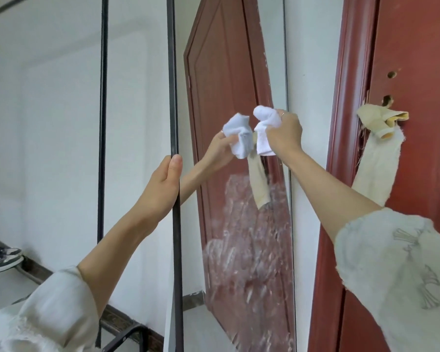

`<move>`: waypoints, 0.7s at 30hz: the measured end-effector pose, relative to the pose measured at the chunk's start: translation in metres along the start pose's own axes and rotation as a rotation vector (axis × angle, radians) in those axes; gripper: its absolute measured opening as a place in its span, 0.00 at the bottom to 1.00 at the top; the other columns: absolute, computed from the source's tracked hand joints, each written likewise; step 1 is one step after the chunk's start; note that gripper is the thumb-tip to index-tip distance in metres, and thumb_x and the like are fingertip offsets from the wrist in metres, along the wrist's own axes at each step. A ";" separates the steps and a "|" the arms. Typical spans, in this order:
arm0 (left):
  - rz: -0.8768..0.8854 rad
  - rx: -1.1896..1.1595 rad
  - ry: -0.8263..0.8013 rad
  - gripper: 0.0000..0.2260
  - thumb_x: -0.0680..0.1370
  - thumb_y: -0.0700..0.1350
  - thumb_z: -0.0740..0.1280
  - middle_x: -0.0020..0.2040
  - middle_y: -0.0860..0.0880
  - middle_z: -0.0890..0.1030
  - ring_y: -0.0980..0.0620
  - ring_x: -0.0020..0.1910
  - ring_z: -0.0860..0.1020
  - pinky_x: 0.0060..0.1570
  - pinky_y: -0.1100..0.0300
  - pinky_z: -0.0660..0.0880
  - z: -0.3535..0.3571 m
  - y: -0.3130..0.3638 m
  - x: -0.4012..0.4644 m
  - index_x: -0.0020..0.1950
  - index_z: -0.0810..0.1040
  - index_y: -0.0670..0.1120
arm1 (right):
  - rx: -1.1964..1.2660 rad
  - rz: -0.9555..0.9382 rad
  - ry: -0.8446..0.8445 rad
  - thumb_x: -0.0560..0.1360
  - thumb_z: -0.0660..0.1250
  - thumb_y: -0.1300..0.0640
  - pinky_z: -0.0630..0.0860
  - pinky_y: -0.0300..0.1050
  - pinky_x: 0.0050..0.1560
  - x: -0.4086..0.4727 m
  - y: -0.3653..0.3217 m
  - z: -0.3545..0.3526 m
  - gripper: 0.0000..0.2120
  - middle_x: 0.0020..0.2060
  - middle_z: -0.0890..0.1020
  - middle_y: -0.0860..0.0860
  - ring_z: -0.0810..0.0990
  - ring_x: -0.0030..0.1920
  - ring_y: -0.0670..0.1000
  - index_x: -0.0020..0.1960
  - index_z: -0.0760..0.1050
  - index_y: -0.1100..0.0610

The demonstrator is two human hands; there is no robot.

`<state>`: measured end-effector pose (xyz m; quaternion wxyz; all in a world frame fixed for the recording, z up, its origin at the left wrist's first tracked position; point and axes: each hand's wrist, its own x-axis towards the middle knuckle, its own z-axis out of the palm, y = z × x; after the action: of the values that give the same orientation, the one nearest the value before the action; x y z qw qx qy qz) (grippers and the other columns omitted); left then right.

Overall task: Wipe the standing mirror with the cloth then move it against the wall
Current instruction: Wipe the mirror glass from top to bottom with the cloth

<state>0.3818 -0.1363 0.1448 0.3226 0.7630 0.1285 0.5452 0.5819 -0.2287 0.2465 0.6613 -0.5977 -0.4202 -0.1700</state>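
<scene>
The standing mirror (pixel 239 72) rises in front of me, its thin black frame (pixel 173 97) running down its left edge. My left hand (pixel 163 189) grips that left frame edge at mid height. My right hand (pixel 286 132) holds a bunched white cloth (pixel 264 130) against the glass near the mirror's right side. The glass reflects the hand, the cloth and a red-brown door. White streaky smears (pixel 241 250) cover the lower glass.
A red-brown door (pixel 417 59) stands at the right, with a beige rag (pixel 376 153) hanging from its lock hole. White wall (pixel 48 123) lies behind at the left. A sneaker (pixel 0 260) sits on a low rack at lower left, and a black vertical pole (pixel 102 123) stands beside it.
</scene>
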 end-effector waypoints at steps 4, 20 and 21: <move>0.027 0.011 0.032 0.16 0.83 0.51 0.48 0.36 0.53 0.56 0.61 0.27 0.59 0.29 0.72 0.61 0.002 -0.003 0.000 0.37 0.56 0.48 | -0.001 0.126 0.046 0.72 0.57 0.66 0.74 0.38 0.42 0.011 0.017 0.011 0.15 0.52 0.79 0.56 0.78 0.51 0.53 0.55 0.76 0.58; -0.057 -0.005 0.038 0.13 0.83 0.51 0.47 0.41 0.51 0.61 0.55 0.39 0.60 0.40 0.63 0.63 0.004 0.001 -0.001 0.44 0.62 0.46 | -0.038 -0.038 -0.753 0.70 0.65 0.71 0.71 0.30 0.45 -0.142 0.054 0.015 0.18 0.45 0.73 0.42 0.75 0.45 0.38 0.42 0.79 0.47; -0.065 -0.011 0.031 0.13 0.83 0.51 0.47 0.41 0.51 0.61 0.55 0.39 0.60 0.40 0.63 0.63 0.004 0.002 -0.001 0.45 0.63 0.46 | -0.153 -0.042 -0.895 0.71 0.64 0.69 0.72 0.33 0.47 -0.146 0.056 0.009 0.15 0.47 0.75 0.43 0.75 0.46 0.39 0.45 0.80 0.50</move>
<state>0.3852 -0.1396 0.1442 0.3424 0.7482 0.1550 0.5468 0.5329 -0.2481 0.0989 0.3649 -0.6509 -0.6629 0.0611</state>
